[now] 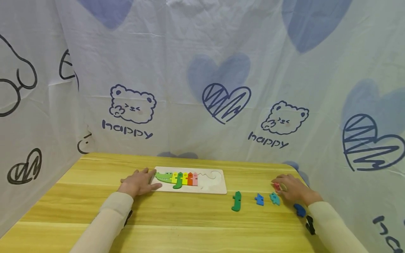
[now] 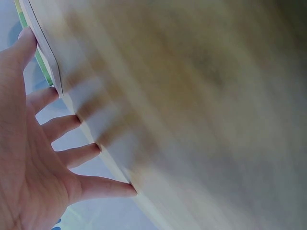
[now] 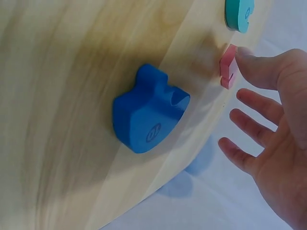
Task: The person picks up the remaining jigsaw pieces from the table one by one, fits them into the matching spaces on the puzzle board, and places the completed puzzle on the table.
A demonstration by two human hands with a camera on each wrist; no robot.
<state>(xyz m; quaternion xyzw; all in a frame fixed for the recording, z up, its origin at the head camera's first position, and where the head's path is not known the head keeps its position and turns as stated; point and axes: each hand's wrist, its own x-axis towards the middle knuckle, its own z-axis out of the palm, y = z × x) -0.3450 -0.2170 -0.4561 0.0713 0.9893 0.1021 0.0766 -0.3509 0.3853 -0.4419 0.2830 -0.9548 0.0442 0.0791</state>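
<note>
Cream sleeves (image 1: 333,228) come nearest, one behind each hand. Beyond both hands hangs a printed cloth (image 1: 180,45), and below them spreads a wooden worktop (image 1: 177,225), which lets everything lie flat within reach. On it, beside the left hand and running rightward from it, lies the puzzle board (image 1: 210,188); thumb and index finger rest at its left end, probably so that it cannot slide. A crocodile head (image 1: 164,177) fills the end by the left hand, then come five coloured strips (image 1: 185,178), while the bare tail outline is on the side toward the right hand.

Left hand (image 1: 139,182): spread, thumb on the board, index finger at its corner, other fingertips apparently on the worktop, more a brace than a grip. Right hand (image 1: 294,189): well apart from the board, thumb at the pink piece (image 1: 276,186), three fingers loosely extended; whether it pinches the piece or merely touches it, I cannot tell.

Loose pieces lie apart from one another, which probably leaves room for fingers around each. Between the hands, nearest the board, is the green piece (image 1: 236,202); beside the right wrist, the dark blue piece (image 3: 148,115); just left of the right hand, the teal piece (image 1: 274,199); between teal and green, the light blue piece (image 1: 259,199).
</note>
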